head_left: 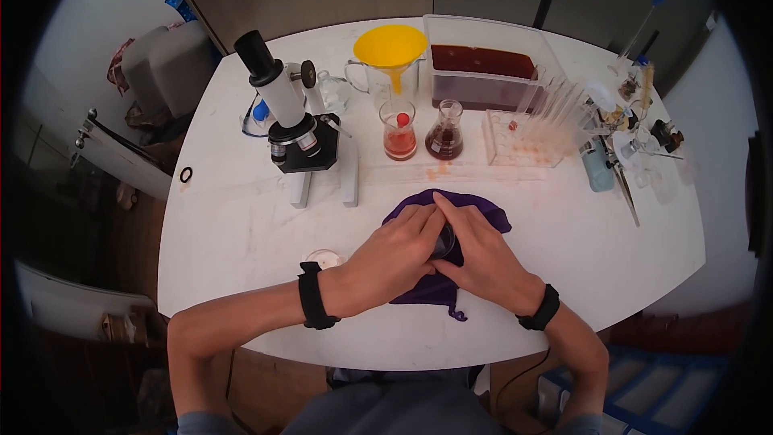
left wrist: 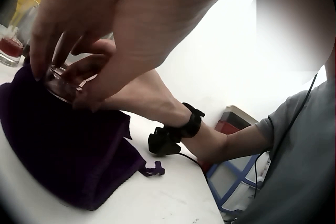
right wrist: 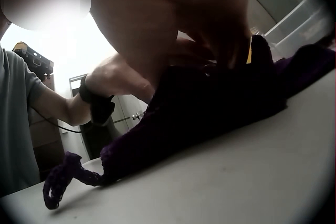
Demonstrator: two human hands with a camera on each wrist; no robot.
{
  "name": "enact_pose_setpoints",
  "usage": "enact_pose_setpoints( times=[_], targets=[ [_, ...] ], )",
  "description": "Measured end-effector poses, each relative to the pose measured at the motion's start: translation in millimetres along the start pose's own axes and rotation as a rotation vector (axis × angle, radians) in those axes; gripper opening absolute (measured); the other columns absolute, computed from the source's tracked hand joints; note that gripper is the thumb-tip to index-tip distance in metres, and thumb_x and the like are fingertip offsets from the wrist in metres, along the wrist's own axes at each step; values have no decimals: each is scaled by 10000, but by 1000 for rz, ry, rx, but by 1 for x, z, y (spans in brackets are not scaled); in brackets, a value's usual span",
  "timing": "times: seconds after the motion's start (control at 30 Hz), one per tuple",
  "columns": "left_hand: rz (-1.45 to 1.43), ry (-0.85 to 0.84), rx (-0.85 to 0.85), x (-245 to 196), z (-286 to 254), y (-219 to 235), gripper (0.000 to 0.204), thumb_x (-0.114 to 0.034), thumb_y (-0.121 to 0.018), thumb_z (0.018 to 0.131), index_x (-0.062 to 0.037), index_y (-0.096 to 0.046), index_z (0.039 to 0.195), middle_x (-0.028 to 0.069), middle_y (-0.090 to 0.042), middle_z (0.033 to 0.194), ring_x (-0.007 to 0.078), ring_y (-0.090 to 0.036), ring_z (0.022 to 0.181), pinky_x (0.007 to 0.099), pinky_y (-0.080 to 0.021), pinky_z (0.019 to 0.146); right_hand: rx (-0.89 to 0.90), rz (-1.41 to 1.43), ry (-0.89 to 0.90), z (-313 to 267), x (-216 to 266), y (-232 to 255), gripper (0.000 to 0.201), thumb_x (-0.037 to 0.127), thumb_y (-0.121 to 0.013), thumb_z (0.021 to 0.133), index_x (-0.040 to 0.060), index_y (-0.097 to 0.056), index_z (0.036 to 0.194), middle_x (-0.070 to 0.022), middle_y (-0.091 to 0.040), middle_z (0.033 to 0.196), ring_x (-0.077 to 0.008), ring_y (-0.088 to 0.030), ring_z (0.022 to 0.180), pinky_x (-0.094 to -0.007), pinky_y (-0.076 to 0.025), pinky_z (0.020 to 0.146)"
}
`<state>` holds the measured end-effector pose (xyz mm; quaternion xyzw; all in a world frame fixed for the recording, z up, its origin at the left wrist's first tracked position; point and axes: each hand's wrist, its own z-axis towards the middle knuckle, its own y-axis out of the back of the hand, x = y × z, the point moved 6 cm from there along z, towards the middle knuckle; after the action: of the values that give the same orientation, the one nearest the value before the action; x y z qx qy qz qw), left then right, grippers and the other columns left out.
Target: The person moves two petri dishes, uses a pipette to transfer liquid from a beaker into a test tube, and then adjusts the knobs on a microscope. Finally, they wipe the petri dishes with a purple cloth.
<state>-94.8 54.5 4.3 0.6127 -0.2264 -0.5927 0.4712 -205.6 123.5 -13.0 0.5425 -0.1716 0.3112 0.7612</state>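
Note:
A purple cloth [head_left: 419,292] with a thin tie lies on the white table, also seen as cloth [left wrist: 68,145] in the left wrist view and cloth [right wrist: 173,124] in the right wrist view. On it is a small round clear dish [head_left: 444,240], its rim [left wrist: 62,88] showing between the fingers. My left hand [head_left: 394,250] curls its fingers and thumb round the dish's left side. From the right, my right hand [head_left: 489,262] holds the same dish, fingertips meeting the left hand's at the far side. Both hands hide much of the dish.
Beyond the hands stand a flask with red liquid [head_left: 399,141], a dark flask [head_left: 445,141], a rack of tubes [head_left: 523,149] and a large tub [head_left: 483,72]. A microscope [head_left: 294,113] is at the left, a small clear dish [head_left: 325,258] beside my left wrist, tools [head_left: 624,185] at the right.

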Motion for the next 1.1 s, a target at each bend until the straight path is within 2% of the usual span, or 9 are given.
enact_pose_setpoints(
  times=[0.23, 0.3, 0.53, 0.67, 0.7, 0.8, 0.83, 1.0, 1.1],
  targets=[
    [75, -14, 95, -1, 7, -3, 722, -55, -840, 746, 39, -533, 1393, 182, -581, 1305, 357, -583, 1226, 401, -591, 897, 91, 56, -111, -20, -14, 17, 1103, 157, -936, 680, -60, -296, 1553, -248, -534, 1365, -406, -533, 1257, -454, -473, 1035],
    [72, -1, 103, -5, 10, -3, 716, -66, -842, 743, 36, -539, 1383, 176, -582, 1284, 355, -584, 1209, 405, -590, 896, 10, -260, -74, -19, -8, 25, 1161, 296, -955, 661, -94, -299, 1536, -281, -461, 1466, -424, -460, 1353, -495, -402, 1112],
    [176, 77, 32, 3, 16, -1, 657, -82, -846, 730, 33, -575, 1317, 178, -592, 1228, 355, -582, 1158, 432, -556, 920, 58, -223, -133, -24, -13, -6, 1170, 432, -928, 673, -165, -331, 1482, -317, -427, 1478, -430, -414, 1389, -522, -352, 1135],
    [264, 154, -48, 12, 11, 30, 666, -72, -867, 707, 24, -585, 1303, 173, -599, 1227, 355, -597, 1134, 427, -540, 929, 71, -397, -113, -8, -5, -17, 952, 362, -849, 801, -64, -383, 1515, -326, -475, 1367, -467, -453, 1266, -521, -363, 1090],
    [261, 161, -76, 12, 8, 40, 664, -70, -877, 708, 11, -590, 1302, 168, -601, 1215, 358, -609, 1110, 428, -543, 915, 7, -446, -33, -3, -2, -22, 814, 251, -774, 857, -14, -405, 1531, -299, -510, 1254, -433, -489, 1137, -497, -420, 997],
    [228, 208, -123, 10, -4, 64, 663, -73, -883, 716, -5, -594, 1308, 162, -604, 1212, 363, -616, 1103, 430, -544, 908, 161, -495, -77, 21, -8, -33, 785, 156, -728, 841, -8, -410, 1539, -249, -526, 1151, -368, -503, 1033, -464, -465, 881],
    [246, 209, -134, 8, -8, 69, 668, -82, -892, 716, -13, -597, 1312, 166, -605, 1221, 369, -620, 1109, 428, -546, 907, 131, -549, -34, 29, -12, -31, 791, 82, -696, 800, -6, -423, 1537, -214, -539, 1062, -320, -518, 931, -411, -489, 749],
    [234, 262, -107, 0, -31, 79, 673, -80, -895, 709, -7, -599, 1309, 177, -607, 1246, 375, -613, 1143, 432, -546, 921, 129, -564, -97, 38, -37, -21, 742, -4, -655, 775, -46, -464, 1490, -224, -588, 992, -323, -587, 861, -386, -538, 660],
    [233, 277, -96, 1, -44, 80, 675, -80, -895, 708, -3, -597, 1308, 178, -611, 1243, 380, -610, 1142, 438, -543, 926, 114, -550, -248, 19, -54, -2, 717, -26, -641, 774, -86, -463, 1466, -257, -612, 920, -355, -635, 771, -432, -572, 646]
  ],
)
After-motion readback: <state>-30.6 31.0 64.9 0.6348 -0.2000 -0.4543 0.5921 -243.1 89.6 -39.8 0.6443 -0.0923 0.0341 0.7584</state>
